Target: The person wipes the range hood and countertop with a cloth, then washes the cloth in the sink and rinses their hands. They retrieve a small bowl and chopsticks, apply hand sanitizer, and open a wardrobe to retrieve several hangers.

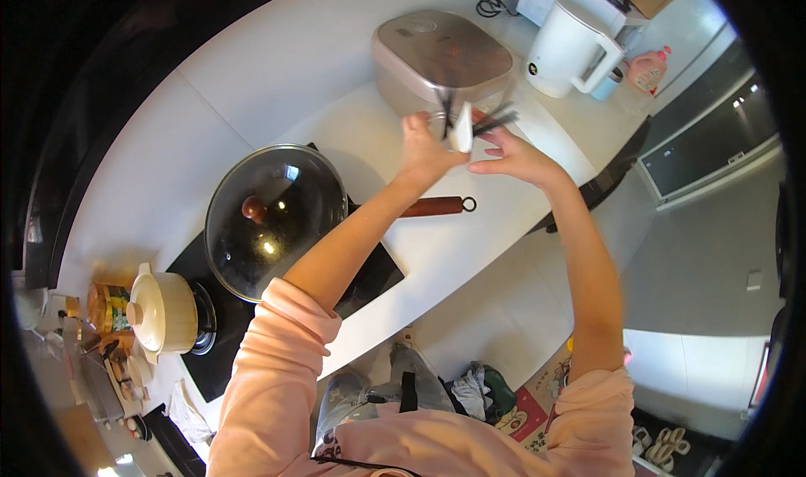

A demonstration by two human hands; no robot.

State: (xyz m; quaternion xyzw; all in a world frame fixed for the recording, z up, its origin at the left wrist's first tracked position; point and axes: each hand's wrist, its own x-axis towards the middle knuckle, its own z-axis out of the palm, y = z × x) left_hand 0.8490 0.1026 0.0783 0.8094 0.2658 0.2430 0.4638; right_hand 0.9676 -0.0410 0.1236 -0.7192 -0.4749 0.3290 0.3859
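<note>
Both my hands are raised over the counter in front of the rice cooker [441, 58]. My left hand [427, 149] curls around what looks like a clear container [437, 117], of which only part of the rim shows. A white utensil [463, 129], perhaps a spoon, stands upright between my hands. Several thin black sticks [496, 122], possibly chopsticks, fan out from the same spot, blurred by motion. On the other side, my right hand [513, 156] has its thumb and fingers spread around these things. Its upper fingertips are partly hidden behind the sticks, so its contact is unclear.
A lidded black frying pan [277, 219] sits on the black cooktop [378, 275], its wooden handle [434, 207] pointing toward my hands. Further left is a cream pot [167, 313]. Beyond the cooker stand a white electric kettle [563, 45] and a pink bottle [647, 69].
</note>
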